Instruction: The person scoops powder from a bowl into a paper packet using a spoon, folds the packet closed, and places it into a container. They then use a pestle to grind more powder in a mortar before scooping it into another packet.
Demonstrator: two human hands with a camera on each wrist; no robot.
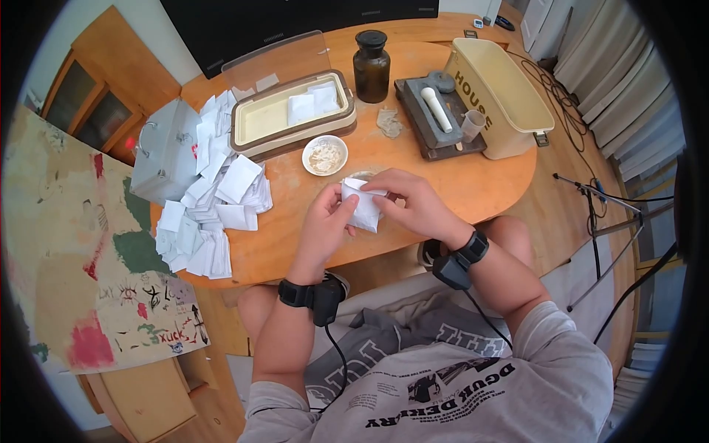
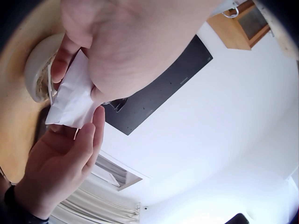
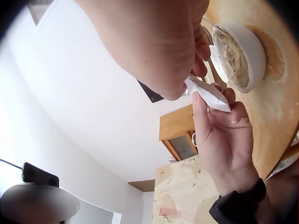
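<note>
Both hands hold a small folded white paper packet (image 1: 363, 214) above the near edge of the wooden table. My left hand (image 1: 326, 218) grips its left side, thumb across the front; the right wrist view shows its fingers behind the paper (image 3: 212, 96). At the upper right of the packet, my right hand (image 1: 421, 205) pinches the paper's top edge between thumb and fingers. Just beyond the hands stands a white bowl (image 1: 325, 173) of pale powder (image 3: 233, 60).
Many white paper packets (image 1: 238, 181) are heaped at left beside a silver box (image 1: 166, 159). Behind are a cream tray (image 1: 255, 131) holding packets and a dark glass jar (image 1: 371, 77). At right stand a white pestle (image 1: 436, 109) on a grey block, a clear cup (image 1: 473, 125) and a cream bin (image 1: 509, 118).
</note>
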